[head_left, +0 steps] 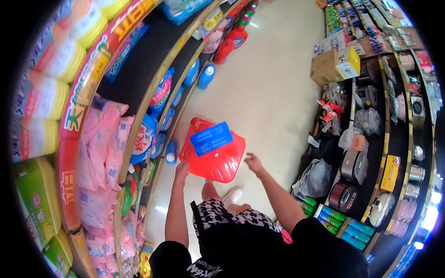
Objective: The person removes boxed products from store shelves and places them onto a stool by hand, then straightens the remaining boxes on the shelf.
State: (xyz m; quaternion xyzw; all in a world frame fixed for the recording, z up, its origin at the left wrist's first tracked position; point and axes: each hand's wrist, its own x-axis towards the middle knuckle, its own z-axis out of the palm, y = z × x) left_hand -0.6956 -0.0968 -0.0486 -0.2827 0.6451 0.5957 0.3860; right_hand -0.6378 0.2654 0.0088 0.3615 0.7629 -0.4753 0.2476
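A red plastic stool stands on the aisle floor in front of me. Two blue flat packs lie across its top, one partly over the other. My left hand is at the near left corner of the stool; its fingers are hard to make out, and I cannot tell whether it grips the edge. To the right of the stool, my right hand is in the air with loosely bent fingers apart, holding nothing.
Shelves on the left carry pink packs, with blue bottles on the floor beside them. Along the right shelf are a cardboard box, plastic-wrapped goods and rice cookers. Pale floor runs between.
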